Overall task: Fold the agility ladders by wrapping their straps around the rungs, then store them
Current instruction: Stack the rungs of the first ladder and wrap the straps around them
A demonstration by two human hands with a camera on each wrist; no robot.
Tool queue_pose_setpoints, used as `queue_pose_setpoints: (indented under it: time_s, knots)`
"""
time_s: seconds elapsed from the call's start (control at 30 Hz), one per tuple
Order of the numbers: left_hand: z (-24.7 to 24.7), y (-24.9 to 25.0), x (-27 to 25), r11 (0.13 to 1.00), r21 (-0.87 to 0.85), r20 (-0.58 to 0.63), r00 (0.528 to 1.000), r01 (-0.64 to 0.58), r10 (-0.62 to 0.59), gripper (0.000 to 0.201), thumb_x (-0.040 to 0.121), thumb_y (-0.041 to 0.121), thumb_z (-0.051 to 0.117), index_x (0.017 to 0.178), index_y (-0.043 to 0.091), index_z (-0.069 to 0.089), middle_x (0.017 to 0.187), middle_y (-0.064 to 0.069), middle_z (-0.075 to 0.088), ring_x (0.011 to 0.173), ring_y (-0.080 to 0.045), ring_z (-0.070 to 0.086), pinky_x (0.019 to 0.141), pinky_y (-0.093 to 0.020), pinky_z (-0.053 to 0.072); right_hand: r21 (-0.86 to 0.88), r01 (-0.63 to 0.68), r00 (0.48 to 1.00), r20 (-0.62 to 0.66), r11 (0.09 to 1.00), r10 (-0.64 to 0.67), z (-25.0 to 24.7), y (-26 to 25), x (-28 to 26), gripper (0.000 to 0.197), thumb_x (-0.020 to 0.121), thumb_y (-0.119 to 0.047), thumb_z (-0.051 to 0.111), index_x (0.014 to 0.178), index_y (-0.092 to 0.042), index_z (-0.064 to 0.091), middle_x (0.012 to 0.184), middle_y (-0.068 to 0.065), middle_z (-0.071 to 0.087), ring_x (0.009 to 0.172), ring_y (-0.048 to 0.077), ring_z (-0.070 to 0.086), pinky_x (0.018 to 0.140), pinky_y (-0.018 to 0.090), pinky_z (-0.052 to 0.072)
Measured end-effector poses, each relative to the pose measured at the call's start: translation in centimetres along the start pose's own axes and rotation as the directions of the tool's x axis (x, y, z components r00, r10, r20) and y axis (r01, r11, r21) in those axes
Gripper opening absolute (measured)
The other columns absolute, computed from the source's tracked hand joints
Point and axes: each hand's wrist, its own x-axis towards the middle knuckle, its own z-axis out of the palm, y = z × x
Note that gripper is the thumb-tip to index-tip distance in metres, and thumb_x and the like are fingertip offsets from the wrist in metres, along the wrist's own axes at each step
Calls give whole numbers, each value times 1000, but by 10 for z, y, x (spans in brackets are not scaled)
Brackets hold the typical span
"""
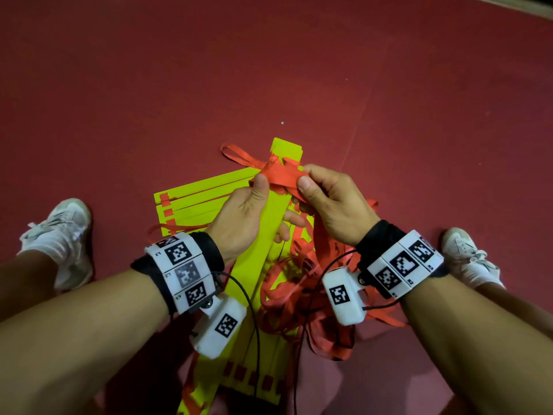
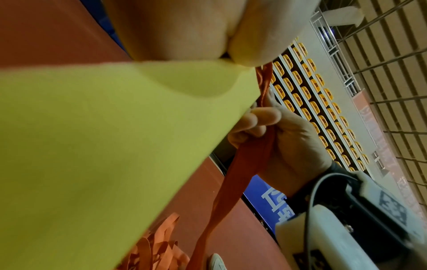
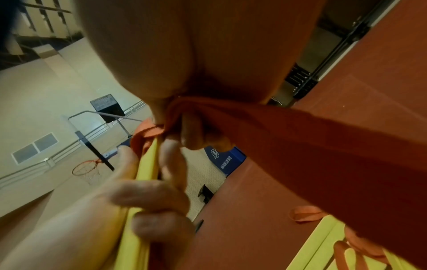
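Observation:
A bundle of yellow rungs (image 1: 269, 235) stands tilted off the red floor between my hands. Red strap (image 1: 282, 175) is wound round its upper end. My left hand (image 1: 254, 202) grips the bundle, thumb pressing on the wound strap. My right hand (image 1: 305, 194) pinches the strap just right of the bundle. In the left wrist view the yellow rungs (image 2: 92, 146) fill the frame and the right hand (image 2: 289, 142) holds the strap (image 2: 242, 173). The right wrist view has the strap (image 3: 300, 146) running from my palm and left fingers (image 3: 161, 201) curled round the rungs (image 3: 143, 201).
More yellow rungs (image 1: 194, 199) lie fanned on the floor to the left. A tangle of loose red strap (image 1: 299, 301) lies under my right wrist. My white shoes (image 1: 62, 232) (image 1: 466, 253) flank the pile. A basketball hoop (image 3: 85, 169) stands far off.

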Motion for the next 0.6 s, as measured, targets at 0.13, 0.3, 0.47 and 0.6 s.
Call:
queue_pose_setpoints:
  time_s: [0.13, 0.3, 0.47, 0.6]
  knots:
    - [-8, -7, 2, 980, 197, -128, 992, 9, 16, 103, 70, 97, 17, 91, 8, 65, 80, -9, 64, 72, -16, 56, 71, -32, 47, 106, 47, 999, 2, 993, -48, 4, -5, 1, 29, 105, -8, 42, 89, 13, 54, 66, 13, 55, 57, 10, 52, 59, 21, 41]
    - [-4, -4, 1, 994, 13, -39, 994, 106, -106, 116, 69, 93, 19, 100, -8, 65, 66, -4, 64, 58, -19, 62, 59, -26, 52, 169, 69, 998, -6, 983, -69, 4, -7, -2, 23, 102, -5, 46, 90, 11, 59, 65, -4, 58, 56, 6, 51, 61, 19, 42]
    - [0, -1, 0, 996, 14, -76, 994, 85, -84, 112, 63, 100, 20, 100, 5, 67, 68, -6, 67, 46, -18, 58, 48, -26, 49, 234, 21, 999, 21, 972, -27, 4, -7, -1, 19, 101, 2, 45, 94, 14, 57, 63, 8, 52, 57, 5, 50, 64, 16, 41]
    - [6, -6, 1, 995, -89, -76, 995, 51, -58, 124, 55, 100, 35, 119, -4, 58, 79, -11, 66, 45, -15, 55, 55, -32, 53, 397, -50, 998, 45, 916, 35, 10, -7, -1, 19, 97, -3, 51, 114, 6, 47, 73, 2, 61, 58, 11, 54, 59, 21, 46]
